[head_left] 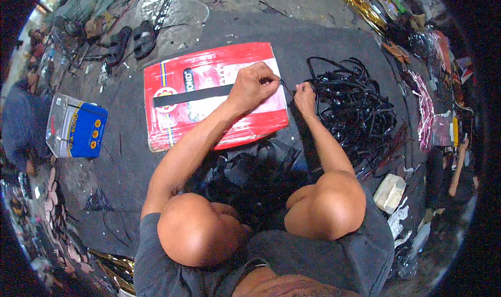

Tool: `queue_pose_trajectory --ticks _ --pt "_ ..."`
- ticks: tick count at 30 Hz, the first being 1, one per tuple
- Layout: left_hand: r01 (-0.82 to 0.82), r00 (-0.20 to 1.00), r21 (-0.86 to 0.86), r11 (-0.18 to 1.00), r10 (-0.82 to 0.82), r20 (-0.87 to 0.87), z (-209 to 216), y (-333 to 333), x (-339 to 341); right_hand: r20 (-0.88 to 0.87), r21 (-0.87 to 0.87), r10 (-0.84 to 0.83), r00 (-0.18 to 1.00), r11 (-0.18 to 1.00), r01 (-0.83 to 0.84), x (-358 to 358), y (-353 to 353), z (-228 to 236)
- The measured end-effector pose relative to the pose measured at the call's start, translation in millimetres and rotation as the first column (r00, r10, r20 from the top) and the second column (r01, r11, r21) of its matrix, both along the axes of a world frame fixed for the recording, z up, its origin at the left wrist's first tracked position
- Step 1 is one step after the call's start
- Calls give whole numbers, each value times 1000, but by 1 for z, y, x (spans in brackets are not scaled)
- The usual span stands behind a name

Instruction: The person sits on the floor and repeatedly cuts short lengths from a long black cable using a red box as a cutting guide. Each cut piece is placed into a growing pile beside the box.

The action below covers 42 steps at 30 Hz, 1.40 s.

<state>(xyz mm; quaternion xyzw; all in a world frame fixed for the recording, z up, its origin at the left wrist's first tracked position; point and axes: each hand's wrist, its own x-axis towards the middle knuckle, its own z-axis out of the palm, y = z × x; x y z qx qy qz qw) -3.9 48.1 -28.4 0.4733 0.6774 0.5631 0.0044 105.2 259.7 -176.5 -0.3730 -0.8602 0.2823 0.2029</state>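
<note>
A flat red and white box-like container (209, 125) lies before my knees. Across its top runs a wide black strip (193, 95), its right part passing under my left hand (254, 87). The fingers of that hand are pinched together at the container's right edge, on a dark strip end. Just beyond this edge, my right hand (305, 97) is closed in a pinch. A thin dark strand shows in the gap between both hands and seems to reach the right fingertips. Beside the right hand lies a tangled heap of glossy black strips (357, 106).
A blue and clear plastic tub (88, 130) stands at the left, near a person in dark clothing (23, 119). Black sandals (144, 39) lie far left. At the right are a whitish block (389, 193), pink strands (424, 109) and another person's arm (459, 166).
</note>
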Motion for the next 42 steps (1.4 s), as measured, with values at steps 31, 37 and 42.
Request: queue_pose_trajectory --ticks 31,37,42 --pt "24 999 -28 999 -25 -41 -2 2 -4 13 -2 133 991 991 -133 12 11 -41" --pt "167 956 -56 984 -175 -237 -1 -6 -10 243 53 75 967 995 -90 9 -3 -25" --pt "208 824 -127 970 -244 -511 -7 -10 -19 342 116 35 939 990 -79 13 -2 -19"
